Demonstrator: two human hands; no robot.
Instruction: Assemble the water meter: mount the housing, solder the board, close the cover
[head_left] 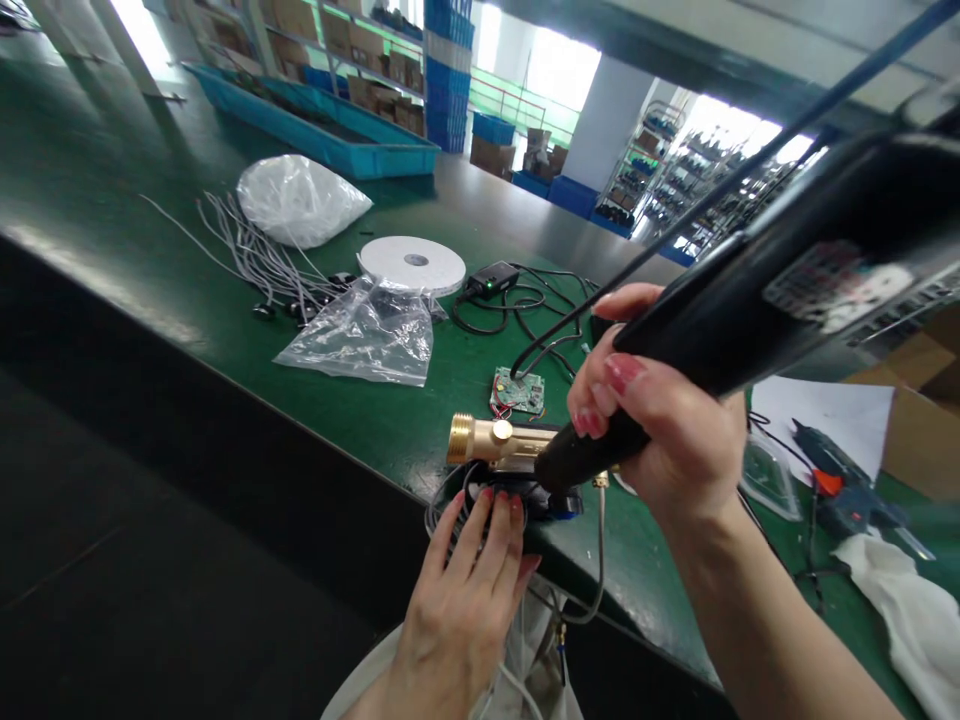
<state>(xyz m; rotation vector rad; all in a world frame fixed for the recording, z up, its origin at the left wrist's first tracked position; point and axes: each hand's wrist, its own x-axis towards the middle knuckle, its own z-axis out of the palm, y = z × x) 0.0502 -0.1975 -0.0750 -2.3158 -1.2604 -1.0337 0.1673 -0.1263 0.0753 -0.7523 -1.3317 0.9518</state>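
In my right hand (pixel 667 420) is a black electric screwdriver (pixel 720 270), slanting down to the left. Its lower end (pixel 559 462) reaches the brass meter body (pixel 480 440), which has a threaded end and lies near the table edge; the very tip is hidden. My left hand (pixel 469 570) has its fingers stretched forward, the fingertips resting on the black housing (pixel 551 500) and grey cables (pixel 442 510) at the near side of the brass body. Just behind the brass body lies a green circuit board (pixel 519 392) with thin coloured wires.
On the green table (pixel 375 430) are a clear plastic bag (pixel 367 340), a white reel (pixel 412 262), bundled grey cables (pixel 247 245), a stuffed bag (pixel 296 200) and a black adapter (pixel 491 278). A glue gun (pixel 847 490) lies right. A blue tray (pixel 322 125) stands behind.
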